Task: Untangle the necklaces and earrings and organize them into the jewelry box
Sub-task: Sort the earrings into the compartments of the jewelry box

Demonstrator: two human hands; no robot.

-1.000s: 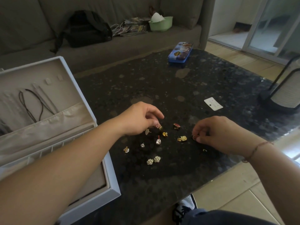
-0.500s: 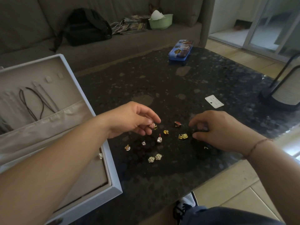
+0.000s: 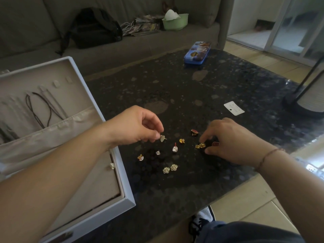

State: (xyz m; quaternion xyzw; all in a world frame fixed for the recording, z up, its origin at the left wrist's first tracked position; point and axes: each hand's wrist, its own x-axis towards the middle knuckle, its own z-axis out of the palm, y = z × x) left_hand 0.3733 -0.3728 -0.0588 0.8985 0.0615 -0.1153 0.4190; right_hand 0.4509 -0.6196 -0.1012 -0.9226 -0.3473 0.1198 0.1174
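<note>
Earrings (image 3: 175, 149) mid-table (image 3: 175, 85), box (image 3: 128, 199) leftward

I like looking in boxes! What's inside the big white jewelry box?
Inside the jewelry box: dark cord necklaces hanging in the lid and one small pale earring. The left arm covers the rest.

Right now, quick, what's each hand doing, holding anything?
Left hand: pinching a pale stud earring above the table.
Right hand: fingers curled round a red earring on the table.
</note>
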